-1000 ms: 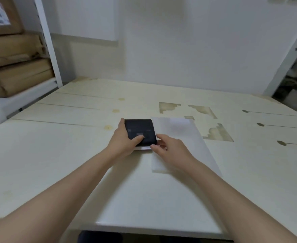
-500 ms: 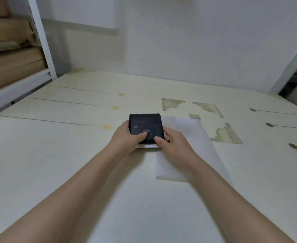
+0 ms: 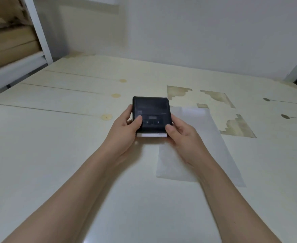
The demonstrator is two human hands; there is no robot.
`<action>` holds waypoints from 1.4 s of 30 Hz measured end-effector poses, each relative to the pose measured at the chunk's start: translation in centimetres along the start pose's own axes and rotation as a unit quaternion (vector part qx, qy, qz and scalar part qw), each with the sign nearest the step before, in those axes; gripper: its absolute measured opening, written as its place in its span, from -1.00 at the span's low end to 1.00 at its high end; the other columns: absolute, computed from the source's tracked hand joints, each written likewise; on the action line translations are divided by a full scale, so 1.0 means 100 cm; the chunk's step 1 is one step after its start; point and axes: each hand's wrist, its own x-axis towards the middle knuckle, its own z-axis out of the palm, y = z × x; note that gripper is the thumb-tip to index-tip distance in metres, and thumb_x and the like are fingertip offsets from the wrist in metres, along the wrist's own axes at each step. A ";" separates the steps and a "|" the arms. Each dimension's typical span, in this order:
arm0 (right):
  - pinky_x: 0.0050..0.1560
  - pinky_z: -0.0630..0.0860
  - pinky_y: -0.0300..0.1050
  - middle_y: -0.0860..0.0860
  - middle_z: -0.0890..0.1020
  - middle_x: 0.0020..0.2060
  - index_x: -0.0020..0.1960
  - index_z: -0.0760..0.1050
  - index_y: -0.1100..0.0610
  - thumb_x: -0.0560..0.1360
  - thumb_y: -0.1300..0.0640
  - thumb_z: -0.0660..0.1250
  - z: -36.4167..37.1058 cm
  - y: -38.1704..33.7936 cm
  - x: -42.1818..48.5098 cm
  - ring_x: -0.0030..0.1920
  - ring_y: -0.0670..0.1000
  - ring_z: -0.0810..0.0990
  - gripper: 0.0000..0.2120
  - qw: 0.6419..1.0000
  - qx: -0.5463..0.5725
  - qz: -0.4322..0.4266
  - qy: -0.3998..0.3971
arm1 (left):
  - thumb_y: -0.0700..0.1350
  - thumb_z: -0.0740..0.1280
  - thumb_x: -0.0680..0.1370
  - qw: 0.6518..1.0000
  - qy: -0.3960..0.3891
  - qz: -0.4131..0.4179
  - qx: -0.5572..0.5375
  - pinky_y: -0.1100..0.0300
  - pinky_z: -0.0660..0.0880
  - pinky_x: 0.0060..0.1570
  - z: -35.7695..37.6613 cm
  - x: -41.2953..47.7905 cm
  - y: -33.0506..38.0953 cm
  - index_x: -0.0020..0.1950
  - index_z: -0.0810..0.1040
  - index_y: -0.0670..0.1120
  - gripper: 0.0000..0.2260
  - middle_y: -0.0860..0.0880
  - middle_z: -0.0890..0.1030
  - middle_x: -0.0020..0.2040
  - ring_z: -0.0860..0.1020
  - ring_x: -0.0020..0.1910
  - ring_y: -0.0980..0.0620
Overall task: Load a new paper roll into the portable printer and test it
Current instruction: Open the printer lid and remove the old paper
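The portable printer is now lifted off the table, gripped between the left hand and right hand; the plastic bag lies beneath the right, the lid appears shut, so opening probably comes next

You have one view only, from the camera on your head, so no second angle overlaps it. It looks forward and down across the table, whose near edge lies below the frame, while the far edge meets the wall toward 12 o'clock. Both forearms enter from the bottom corners and converge near the centre, where your left hand and right hand sit close to the lens (close enough to read finger positions). The wide angle bends the scene outward: shelving leans in at 10 o'clock, and a pale upright at 2 o'clock is cut by the frame edge.
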 end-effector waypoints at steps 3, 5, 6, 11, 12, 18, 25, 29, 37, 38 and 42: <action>0.36 0.46 0.10 -0.05 0.63 0.25 0.43 0.41 -0.01 0.63 0.23 0.14 0.004 0.004 -0.001 0.29 -0.03 0.57 -0.60 1.000 0.015 0.004 0.014 | -0.11 0.20 0.66 1.000 0.015 -0.010 0.002 0.17 0.57 0.07 0.005 -0.002 -0.004 0.47 0.37 0.13 -0.62 0.01 0.67 0.20 0.64 0.14 0.04; 0.35 0.46 0.09 -0.05 0.63 0.26 0.44 0.41 0.00 0.63 0.23 0.15 0.005 0.004 -0.003 0.29 -0.04 0.57 -0.60 0.999 0.024 -0.001 0.022 | -0.02 0.23 0.59 1.000 0.023 -0.011 0.004 -0.02 0.47 0.31 0.007 -0.003 -0.004 0.51 0.31 0.14 -0.53 0.02 0.64 0.26 0.60 0.23 0.03; 0.36 0.46 0.09 -0.05 0.63 0.26 0.44 0.42 0.00 0.63 0.23 0.15 0.005 0.005 -0.003 0.29 -0.04 0.57 -0.60 0.999 0.028 -0.003 0.025 | 0.02 0.23 0.55 1.000 0.025 -0.014 0.009 -0.05 0.44 0.34 0.007 -0.003 -0.005 0.53 0.28 0.15 -0.48 0.03 0.62 0.29 0.58 0.26 0.03; 0.32 0.49 -0.01 0.04 0.62 0.26 0.45 0.39 0.09 0.64 0.26 0.14 0.002 0.005 -0.005 0.29 0.01 0.58 -0.61 0.997 0.071 -0.001 0.013 | -0.06 0.30 0.58 0.998 0.036 -0.032 -0.043 -0.05 0.48 0.29 0.008 -0.006 -0.003 0.52 0.26 0.14 -0.48 -0.09 0.64 0.23 0.62 0.21 -0.05; 0.29 0.51 -0.04 0.08 0.62 0.26 0.45 0.39 0.13 0.65 0.28 0.12 -0.001 0.002 -0.004 0.29 0.04 0.58 -0.61 0.994 0.110 0.009 0.003 | -0.15 0.32 0.59 0.996 0.036 -0.035 -0.071 -0.06 0.52 0.23 0.006 -0.006 -0.003 0.51 0.26 0.12 -0.48 -0.14 0.64 0.20 0.64 0.17 -0.09; 0.23 0.56 -0.02 0.13 0.66 0.20 0.33 0.50 0.22 0.67 0.20 0.11 -0.011 -0.005 -0.003 0.26 0.09 0.60 -0.69 0.965 0.245 0.089 -0.020 | -0.18 0.34 0.59 0.985 -0.006 -0.055 -0.162 0.00 0.65 -0.15 -0.004 -0.003 0.010 0.49 0.27 0.16 -0.46 0.06 0.50 0.28 0.65 0.13 -0.06; 0.19 0.59 0.06 0.24 0.62 0.21 0.28 0.47 0.38 0.66 0.20 0.12 -0.009 -0.003 0.003 0.25 0.16 0.60 -0.68 0.927 0.350 0.136 -0.009 | 0.00 0.39 0.56 0.991 0.037 -0.070 -0.109 0.02 0.66 -0.16 0.013 -0.009 0.009 0.26 0.55 -0.08 -0.69 -0.08 0.69 0.13 0.70 0.02 -0.08; 0.27 0.53 0.09 0.26 0.59 0.26 0.30 0.45 0.38 0.65 0.21 0.12 -0.007 -0.001 0.005 0.30 0.18 0.56 -0.67 0.923 0.357 0.143 -0.005 | -0.03 0.37 0.56 0.992 0.079 -0.055 -0.084 0.03 0.66 -0.22 0.017 -0.008 0.011 0.14 0.61 -0.07 -0.80 -0.09 0.71 0.04 0.71 -0.02 -0.08; 0.25 0.54 0.05 0.22 0.63 0.20 0.26 0.50 0.34 0.65 0.21 0.13 -0.006 -0.001 0.004 0.25 0.14 0.60 -0.70 0.924 0.356 0.138 -0.005 | 0.10 0.40 0.41 0.989 0.127 -0.045 -0.055 0.04 0.66 -0.25 0.020 -0.005 0.008 0.15 0.59 -0.06 -0.62 -0.06 0.69 0.05 0.70 -0.03 -0.04; 0.26 0.54 0.05 0.22 0.63 0.20 0.26 0.49 0.35 0.64 0.21 0.14 -0.006 -0.001 0.003 0.27 0.15 0.59 -0.70 0.925 0.355 0.138 -0.003 | 0.16 0.40 0.35 0.988 0.137 -0.051 -0.050 -0.01 0.67 -0.19 0.020 -0.005 0.009 0.19 0.57 -0.05 -0.52 -0.04 0.69 0.07 0.69 -0.01 -0.04; 0.27 0.53 0.05 0.23 0.61 0.24 0.27 0.49 0.34 0.64 0.19 0.15 -0.005 -0.002 0.002 0.32 0.17 0.55 -0.69 0.927 0.349 0.136 0.003 | 0.25 0.39 0.28 0.984 0.165 -0.056 -0.036 -0.13 0.65 -0.04 0.022 -0.008 0.010 0.22 0.53 -0.04 -0.40 0.01 0.67 0.07 0.68 0.00 -0.02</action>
